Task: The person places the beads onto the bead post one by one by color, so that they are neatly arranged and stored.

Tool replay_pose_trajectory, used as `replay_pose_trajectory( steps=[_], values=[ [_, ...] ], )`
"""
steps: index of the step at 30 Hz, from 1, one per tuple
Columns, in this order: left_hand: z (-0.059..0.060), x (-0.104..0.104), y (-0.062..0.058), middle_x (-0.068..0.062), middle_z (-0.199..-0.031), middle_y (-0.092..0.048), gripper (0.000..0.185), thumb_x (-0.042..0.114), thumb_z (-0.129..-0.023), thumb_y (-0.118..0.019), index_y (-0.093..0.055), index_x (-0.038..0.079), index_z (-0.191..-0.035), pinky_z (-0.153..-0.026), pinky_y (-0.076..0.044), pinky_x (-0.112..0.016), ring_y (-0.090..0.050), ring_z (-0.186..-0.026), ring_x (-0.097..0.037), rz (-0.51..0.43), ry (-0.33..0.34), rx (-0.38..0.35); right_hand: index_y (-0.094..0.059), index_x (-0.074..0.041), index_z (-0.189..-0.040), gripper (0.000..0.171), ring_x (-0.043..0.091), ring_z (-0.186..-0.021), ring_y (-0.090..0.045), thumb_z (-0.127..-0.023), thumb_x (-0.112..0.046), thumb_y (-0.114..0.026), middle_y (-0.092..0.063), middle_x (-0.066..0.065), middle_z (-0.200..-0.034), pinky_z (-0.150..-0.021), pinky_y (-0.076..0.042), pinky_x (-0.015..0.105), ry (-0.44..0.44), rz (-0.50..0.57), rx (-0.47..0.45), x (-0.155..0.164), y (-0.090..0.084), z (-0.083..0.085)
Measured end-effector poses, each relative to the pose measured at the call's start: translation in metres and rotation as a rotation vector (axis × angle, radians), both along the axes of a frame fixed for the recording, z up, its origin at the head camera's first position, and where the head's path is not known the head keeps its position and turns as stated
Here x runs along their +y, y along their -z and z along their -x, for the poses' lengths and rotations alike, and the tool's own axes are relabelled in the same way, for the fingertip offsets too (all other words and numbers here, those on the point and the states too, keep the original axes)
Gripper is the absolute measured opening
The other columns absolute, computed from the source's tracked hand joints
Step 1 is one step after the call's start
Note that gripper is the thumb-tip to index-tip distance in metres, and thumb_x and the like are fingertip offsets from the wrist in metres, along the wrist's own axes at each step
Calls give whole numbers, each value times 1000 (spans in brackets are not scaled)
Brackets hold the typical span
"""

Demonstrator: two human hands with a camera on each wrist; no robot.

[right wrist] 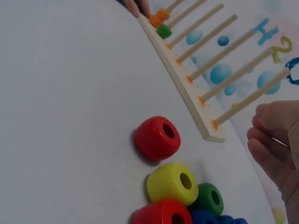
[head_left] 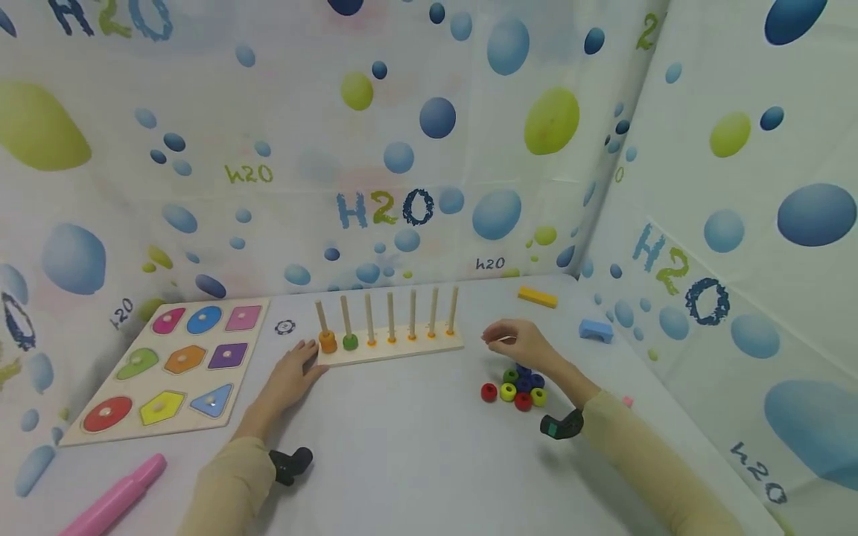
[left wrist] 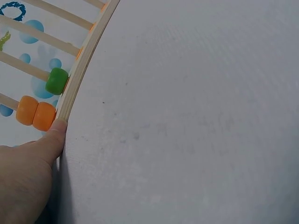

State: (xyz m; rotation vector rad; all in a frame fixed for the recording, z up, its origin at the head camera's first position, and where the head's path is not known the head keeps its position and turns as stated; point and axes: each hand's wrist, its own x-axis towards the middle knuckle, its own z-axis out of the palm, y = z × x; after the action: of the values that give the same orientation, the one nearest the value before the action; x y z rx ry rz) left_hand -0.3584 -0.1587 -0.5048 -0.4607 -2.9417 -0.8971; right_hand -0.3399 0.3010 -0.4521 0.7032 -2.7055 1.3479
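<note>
At the left end of a pale wooden peg board [head_left: 382, 351], the left hand [head_left: 290, 376] holds the corner, its thumb on the near edge and its other fingers at the far side. The board lies toward the far side of the white counter [head_left: 415, 447], its seven pegs standing up; two orange rings [head_left: 327, 342] are stacked on the leftmost peg and one green ring [head_left: 350, 342] sits on the next. Off the board's right end, the right hand [head_left: 529, 346] hovers above the counter, fingers loosely bent and released, thumb close to the fingertips. Just nearer than this hand lies a cluster of loose rings: red [head_left: 489, 392], yellow [head_left: 508, 391], green and blue [head_left: 524, 384], the leftmost red one slightly apart from its yellow neighbour. The blue ones overlap at the back, so their number is hard to tell. Far right of the cluster are a yellow block [head_left: 538, 298] and, a little nearer, a blue block [head_left: 596, 330]. On the left lies a shape puzzle [head_left: 244, 336] with nine coloured pieces, and nearer still, a pink tube-like object [head_left: 117, 495].
</note>
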Motion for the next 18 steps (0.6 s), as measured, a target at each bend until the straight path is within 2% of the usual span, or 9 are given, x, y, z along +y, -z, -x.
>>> replay_pose_trajectory(
  steps=[5,10,18],
  values=[
    [-3,-3,1,-28,-145,-31,61,29,-95,-57,-37,-8,-139,-112,-14,-59,-20,-135,-46,0,-5,-4,-66,-5,-106,20,15,-93,-64,-87,-6,-66,-68,6,-101,-84,-56,29,-60,-152,-10,15,11,-8],
    [0,-2,2,-28,-145,-32,60,28,-95,-57,-38,-8,-139,-112,-14,-58,-21,-136,-45,0,-2,16,-66,-9,-107,23,13,-92,-62,-85,-9,-67,-68,-1,-102,-85,-55,31,-89,-303,-15,29,19,-20],
    [-1,-1,0,-26,-146,-31,60,27,-96,-57,-37,-7,-140,-112,-14,-57,-20,-137,-43,-5,-17,-1,-66,-8,-108,23,13,-91,-62,-85,-10,-68,-67,-1,-102,-83,-56,32,-112,-349,31,34,21,-26]
  ],
)
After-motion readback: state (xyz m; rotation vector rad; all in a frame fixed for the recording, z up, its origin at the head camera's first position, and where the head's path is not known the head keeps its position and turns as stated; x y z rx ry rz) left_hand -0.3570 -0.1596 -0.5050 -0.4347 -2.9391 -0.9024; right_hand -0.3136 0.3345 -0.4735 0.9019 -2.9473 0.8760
